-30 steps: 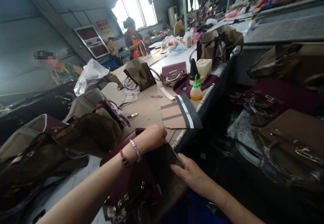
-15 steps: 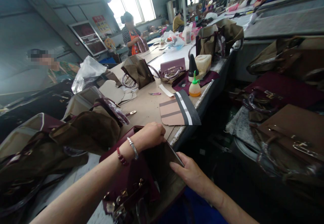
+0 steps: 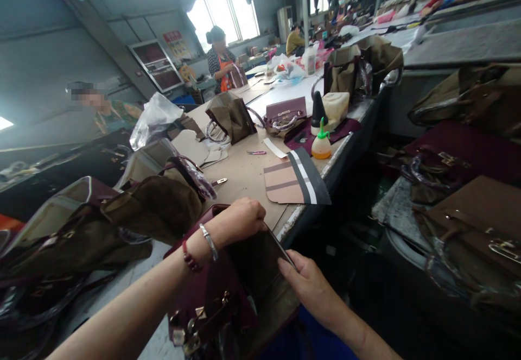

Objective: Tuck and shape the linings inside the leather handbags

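Note:
A burgundy handbag (image 3: 211,289) with gold hardware lies at the near edge of the work table, its mouth held apart. My left hand (image 3: 243,219), wearing two bracelets at the wrist, is closed over the bag's top rim. My right hand (image 3: 311,286) presses flat against the bag's dark side panel (image 3: 260,262), fingers together along its edge. The inside of the bag is dark and I cannot make out what is in it.
Brown handbags (image 3: 154,205) crowd the table to my left. A striped leather piece (image 3: 295,183), a yellow glue bottle (image 3: 321,144) and more bags lie farther along. More bags (image 3: 468,219) pile up across the aisle at right. Other people work farther back.
My hands stay on the burgundy bag. The view has shifted slightly, and my right hand sits a little lower on the panel.

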{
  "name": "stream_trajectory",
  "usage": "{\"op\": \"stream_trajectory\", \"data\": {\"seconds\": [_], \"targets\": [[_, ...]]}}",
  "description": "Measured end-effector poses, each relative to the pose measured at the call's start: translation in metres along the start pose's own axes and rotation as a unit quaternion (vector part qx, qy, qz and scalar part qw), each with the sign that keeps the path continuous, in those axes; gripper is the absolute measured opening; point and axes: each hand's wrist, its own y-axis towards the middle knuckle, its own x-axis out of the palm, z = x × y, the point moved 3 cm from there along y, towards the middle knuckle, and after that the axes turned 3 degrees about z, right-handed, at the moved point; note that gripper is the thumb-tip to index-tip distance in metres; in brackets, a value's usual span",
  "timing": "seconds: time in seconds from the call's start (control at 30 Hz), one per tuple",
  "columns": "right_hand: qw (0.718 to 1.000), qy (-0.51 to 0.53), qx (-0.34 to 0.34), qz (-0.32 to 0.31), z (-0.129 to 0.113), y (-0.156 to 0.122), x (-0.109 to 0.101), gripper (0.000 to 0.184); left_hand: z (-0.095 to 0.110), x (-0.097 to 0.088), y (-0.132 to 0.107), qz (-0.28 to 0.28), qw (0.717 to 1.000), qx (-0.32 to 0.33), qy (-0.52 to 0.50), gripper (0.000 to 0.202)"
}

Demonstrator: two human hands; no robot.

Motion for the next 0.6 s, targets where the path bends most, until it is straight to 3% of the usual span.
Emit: {"op": "stream_trajectory", "data": {"seconds": [0.13, 0.27, 0.6], "targets": [[0.999, -0.050, -0.017, 0.012, 0.000, 0.004, 0.007, 0.032, -0.004, -0.002, -0.013, -0.002, 1.000, 0.006, 0.027, 0.015], [0.994, -0.096, -0.046, 0.001, -0.008, 0.005, 0.016, 0.034, -0.008, -0.011, -0.032, 0.030, 0.996, 0.016, 0.077, 0.010], [0.983, -0.169, -0.045, -0.055, -0.017, 0.006, 0.028, 0.041, -0.027, -0.025, -0.075, 0.074, 0.993, -0.077, 0.056, 0.016]]}}
